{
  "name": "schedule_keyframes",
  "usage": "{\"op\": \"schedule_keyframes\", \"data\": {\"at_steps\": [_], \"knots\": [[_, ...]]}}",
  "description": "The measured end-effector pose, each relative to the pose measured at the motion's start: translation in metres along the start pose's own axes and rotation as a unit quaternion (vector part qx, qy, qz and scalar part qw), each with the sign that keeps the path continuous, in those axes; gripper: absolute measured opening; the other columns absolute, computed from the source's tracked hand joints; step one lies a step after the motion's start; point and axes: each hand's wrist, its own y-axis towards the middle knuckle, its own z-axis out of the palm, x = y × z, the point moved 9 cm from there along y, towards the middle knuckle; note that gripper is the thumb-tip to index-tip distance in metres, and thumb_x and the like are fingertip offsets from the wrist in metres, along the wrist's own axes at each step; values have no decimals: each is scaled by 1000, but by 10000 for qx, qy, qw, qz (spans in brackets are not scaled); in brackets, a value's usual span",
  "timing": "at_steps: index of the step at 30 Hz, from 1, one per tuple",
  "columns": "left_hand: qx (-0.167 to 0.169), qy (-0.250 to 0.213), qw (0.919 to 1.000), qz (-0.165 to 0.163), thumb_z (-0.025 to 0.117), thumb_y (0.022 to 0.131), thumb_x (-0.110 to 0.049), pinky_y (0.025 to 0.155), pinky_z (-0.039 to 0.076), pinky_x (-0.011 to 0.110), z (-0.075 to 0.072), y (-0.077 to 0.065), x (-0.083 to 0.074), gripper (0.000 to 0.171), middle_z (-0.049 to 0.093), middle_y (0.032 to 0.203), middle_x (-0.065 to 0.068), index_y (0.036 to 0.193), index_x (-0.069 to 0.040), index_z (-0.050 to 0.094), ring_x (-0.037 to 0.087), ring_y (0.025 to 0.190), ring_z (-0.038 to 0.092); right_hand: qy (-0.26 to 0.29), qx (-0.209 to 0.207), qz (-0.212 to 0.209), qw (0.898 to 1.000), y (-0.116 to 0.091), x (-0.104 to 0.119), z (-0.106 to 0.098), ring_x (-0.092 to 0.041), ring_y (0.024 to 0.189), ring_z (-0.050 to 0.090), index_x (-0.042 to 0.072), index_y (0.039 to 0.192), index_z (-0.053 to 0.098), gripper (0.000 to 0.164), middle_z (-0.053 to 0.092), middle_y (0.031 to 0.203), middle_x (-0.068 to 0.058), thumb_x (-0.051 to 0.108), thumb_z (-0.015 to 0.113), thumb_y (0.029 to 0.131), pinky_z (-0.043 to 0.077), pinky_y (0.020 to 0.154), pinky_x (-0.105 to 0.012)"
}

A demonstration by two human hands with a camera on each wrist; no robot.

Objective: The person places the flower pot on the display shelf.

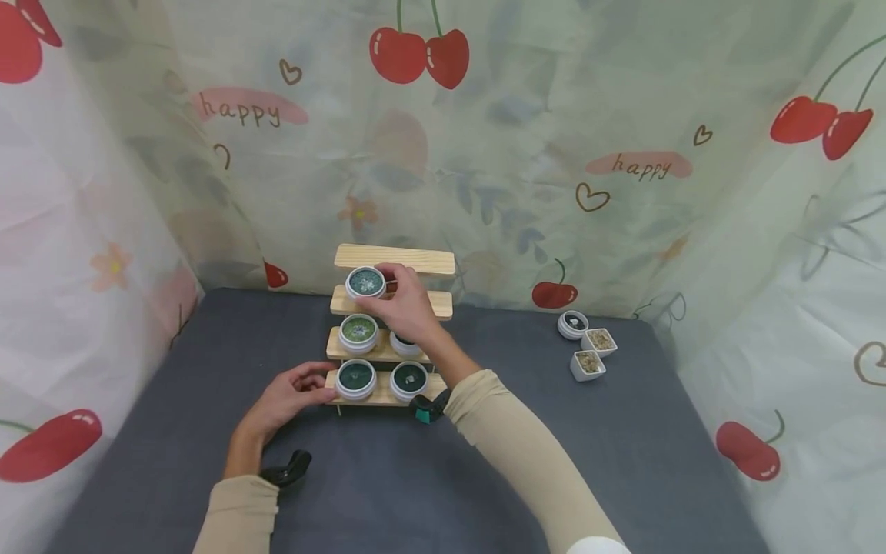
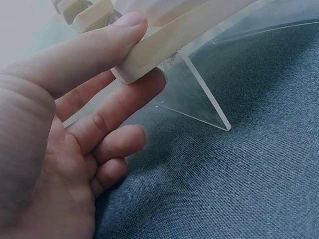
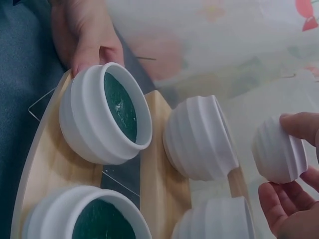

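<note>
A tiered stand (image 1: 394,258) has pale wooden steps and clear supports. My left hand (image 1: 287,396) pinches the left end of its lowest step; in the left wrist view the thumb lies on top of that wooden step (image 2: 184,37) and a finger underneath. With thumb and fingers, my right hand (image 1: 408,304) grips a small white ribbed pot (image 1: 365,283) with a blue-green filling, at the left of the second step from the top. In the right wrist view this held pot (image 3: 276,149) is tilted. Lower down sit a green-filled pot (image 1: 358,329) and several dark-green-filled pots (image 1: 356,377), one partly hidden by my right hand.
Right of the stand, on the dark grey cloth (image 1: 512,431), are another white pot (image 1: 573,325) and two small square white cups (image 1: 587,365) of beige bits. A printed curtain (image 1: 498,192) hangs close behind the stand. The top step bears nothing.
</note>
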Motion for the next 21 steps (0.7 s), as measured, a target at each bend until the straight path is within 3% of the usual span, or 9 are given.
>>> {"op": "schedule_keyframes", "data": {"at_steps": [10,21], "knots": [[-9,-24,9999,148,81,88,-32,81,50,26,2,0,-1,65,69,98,5,142,-7,54,11,86,65,45,33,140,9999,2,-2,10,-17,102,61,9,139,54,61,57,129,-9,24,82,87,50,83,-23],[-35,17,9999,132,81,88,-33,81,50,27,1,0,0,66,69,98,5,143,-7,53,11,87,65,-13,9,373,9993,1,-2,14,-19,109,63,7,139,52,59,58,130,-10,26,79,90,53,89,-29]]}}
